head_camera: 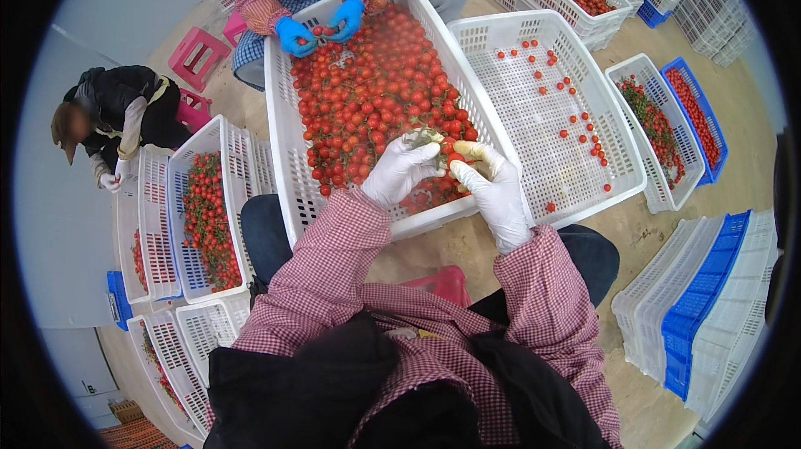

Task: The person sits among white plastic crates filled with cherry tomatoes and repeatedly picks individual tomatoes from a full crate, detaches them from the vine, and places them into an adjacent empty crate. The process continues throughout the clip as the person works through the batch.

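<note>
My left hand (400, 170), in a white glove, pinches the green stem end of a small bunch of cherry tomatoes (448, 150). On the bunch's right side, my right hand (497, 195) grips red tomatoes; its white glove is stained yellowish at the fingertips. Both hands are raised above the near end of a large white plastic crate (280, 136). Loose red cherry tomatoes (375, 105) fill much of that crate. To its right, a second white crate (532, 142) holds scattered single tomatoes on its perforated floor.
Across the crate, a co-worker's blue-gloved hands (322, 33) hold tomatoes. Another person (125, 111) bends over crates at left. Tomatoes on green stems fill a left crate (209, 217). Stacked white and blue crates (694, 305) stand at right. Pink plastic stools (197, 56) stand at upper left.
</note>
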`<state>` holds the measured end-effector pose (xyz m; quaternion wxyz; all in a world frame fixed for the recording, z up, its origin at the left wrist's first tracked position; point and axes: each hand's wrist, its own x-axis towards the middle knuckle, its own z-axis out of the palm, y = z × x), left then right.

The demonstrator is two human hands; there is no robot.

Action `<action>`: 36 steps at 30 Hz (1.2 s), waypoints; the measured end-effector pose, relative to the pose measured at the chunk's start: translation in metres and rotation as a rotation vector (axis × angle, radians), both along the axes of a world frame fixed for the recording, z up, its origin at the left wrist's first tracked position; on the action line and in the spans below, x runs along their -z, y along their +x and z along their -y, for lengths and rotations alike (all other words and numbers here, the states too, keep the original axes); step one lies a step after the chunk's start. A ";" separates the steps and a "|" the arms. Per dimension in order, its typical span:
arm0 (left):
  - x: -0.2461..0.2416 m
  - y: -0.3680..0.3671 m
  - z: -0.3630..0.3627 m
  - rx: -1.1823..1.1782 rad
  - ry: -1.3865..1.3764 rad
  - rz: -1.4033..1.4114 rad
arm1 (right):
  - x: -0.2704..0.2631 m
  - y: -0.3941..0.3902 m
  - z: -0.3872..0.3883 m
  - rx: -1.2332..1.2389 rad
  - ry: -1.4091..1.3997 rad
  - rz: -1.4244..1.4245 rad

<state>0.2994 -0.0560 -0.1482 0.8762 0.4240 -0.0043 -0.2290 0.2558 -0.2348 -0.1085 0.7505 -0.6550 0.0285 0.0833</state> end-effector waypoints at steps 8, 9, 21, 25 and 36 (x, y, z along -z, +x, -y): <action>-0.002 -0.010 0.007 -0.097 0.085 0.113 | 0.003 -0.003 -0.004 0.148 -0.390 0.516; -0.003 -0.013 0.008 -0.115 0.082 0.093 | 0.002 -0.003 -0.004 0.141 -0.421 0.553; -0.044 -0.073 -0.051 -0.335 0.089 -0.043 | -0.010 -0.014 -0.033 -0.037 -0.412 0.626; -0.068 -0.101 -0.159 -0.672 0.398 0.274 | -0.004 -0.017 -0.027 0.043 0.096 0.224; -0.034 -0.165 -0.455 -0.845 2.230 -0.710 | 0.006 -0.003 0.001 0.196 0.214 0.086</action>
